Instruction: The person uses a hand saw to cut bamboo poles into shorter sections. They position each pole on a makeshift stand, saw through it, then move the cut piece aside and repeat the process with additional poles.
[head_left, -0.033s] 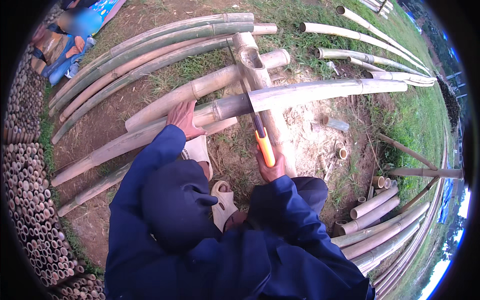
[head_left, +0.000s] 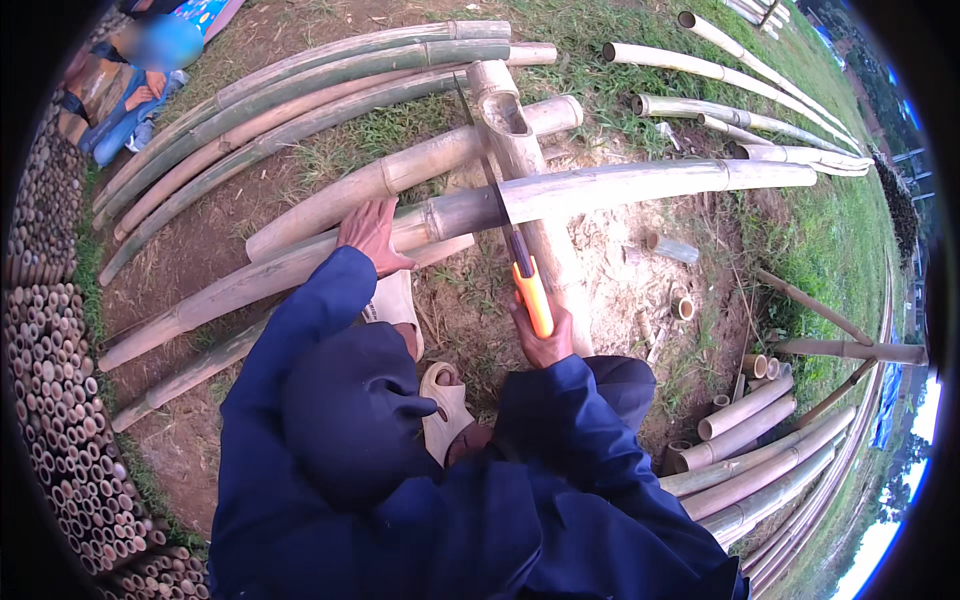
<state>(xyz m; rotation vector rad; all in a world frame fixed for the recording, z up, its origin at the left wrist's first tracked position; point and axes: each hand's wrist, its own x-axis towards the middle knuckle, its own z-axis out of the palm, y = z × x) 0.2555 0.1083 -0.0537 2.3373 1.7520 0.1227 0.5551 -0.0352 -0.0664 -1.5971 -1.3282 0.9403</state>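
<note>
A long bamboo pole (head_left: pixel 620 186) lies crosswise before me, resting over a notched upright-lying bamboo post (head_left: pixel 515 148). My left hand (head_left: pixel 372 238) grips the pole left of a node, fingers over its top and thumb on the near side. In my right hand (head_left: pixel 546 335) is a hand saw (head_left: pixel 533 292) with an orange and black handle, fingers closed round it. The saw's dark blade crosses the pole just right of that node, its tip pointing away from me. How deep the blade sits in the bamboo, I cannot tell.
Another thick bamboo pole (head_left: pixel 350 195) lies behind, with several greenish poles (head_left: pixel 330 78) farther back. Short cut pieces (head_left: pixel 740 412) are stacked at the right. Many bamboo ends (head_left: pixel 60 400) line the left. Pale sawdust (head_left: pixel 610 270) covers ground beneath. A person (head_left: pixel 140 90) sits at far left.
</note>
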